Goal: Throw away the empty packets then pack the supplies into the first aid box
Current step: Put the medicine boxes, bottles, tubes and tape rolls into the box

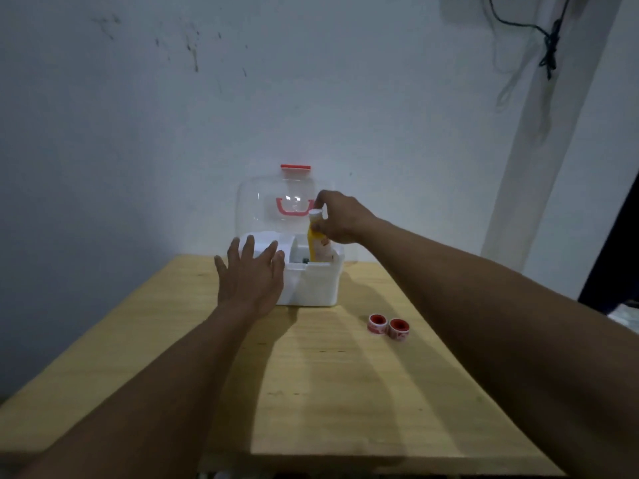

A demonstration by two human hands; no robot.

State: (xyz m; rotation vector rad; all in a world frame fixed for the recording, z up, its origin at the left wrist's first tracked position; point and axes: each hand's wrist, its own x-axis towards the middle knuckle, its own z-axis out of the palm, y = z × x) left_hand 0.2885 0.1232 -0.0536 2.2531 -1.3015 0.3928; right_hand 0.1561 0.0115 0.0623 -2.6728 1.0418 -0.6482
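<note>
A white first aid box (316,286) stands open at the table's far edge, its clear lid (257,202) with a red handle raised against the wall. My right hand (340,221) grips a yellow bottle (317,245) with a white cap, held upright with its lower end inside the box's right compartment. My left hand (250,276) has spread fingers and lies over the box's front left corner, holding nothing. Two small red-and-white tape rolls (388,326) lie side by side on the table, right of the box. Something small and dark green shows inside the box beside the bottle.
The wooden table (311,392) reaches toward me, with its near edge at the bottom of the view. A pale wall stands right behind the box. A white post and hanging dark cables (549,46) are at the upper right. Something dark sits beyond the table's right edge.
</note>
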